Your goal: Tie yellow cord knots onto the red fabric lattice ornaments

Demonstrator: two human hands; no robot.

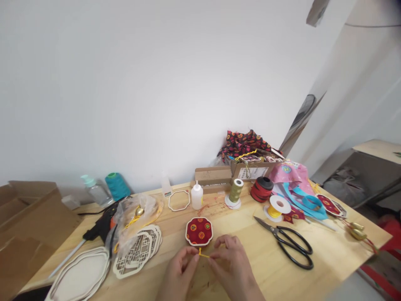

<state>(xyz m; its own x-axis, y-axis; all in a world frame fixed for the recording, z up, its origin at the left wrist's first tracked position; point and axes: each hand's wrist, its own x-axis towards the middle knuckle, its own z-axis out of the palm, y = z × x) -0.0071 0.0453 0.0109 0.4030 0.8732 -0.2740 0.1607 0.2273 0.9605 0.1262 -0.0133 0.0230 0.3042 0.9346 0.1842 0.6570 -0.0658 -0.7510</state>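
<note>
A scalloped ornament [199, 232], dark red patterned cloth set in a pale wooden frame, lies on the table in front of both hands. From its near edge comes a yellow cord [204, 255]. My left hand [182, 267] pinches the cord close to the ornament between thumb and forefinger. Just to the right, my right hand [230, 263] has its fingertips closed on the cord's other end, which is stretched short between the two hands. The far edge of the ornament carries a thin reddish cord [203, 209].
Black-handled scissors [290, 242] lie at the right, by a yellow cord spool [278, 207]. A glue bottle [197, 196] stands behind the ornament. To the left are lattice wooden pieces [138, 255], a glue gun [98, 225] and a cardboard box [34, 234].
</note>
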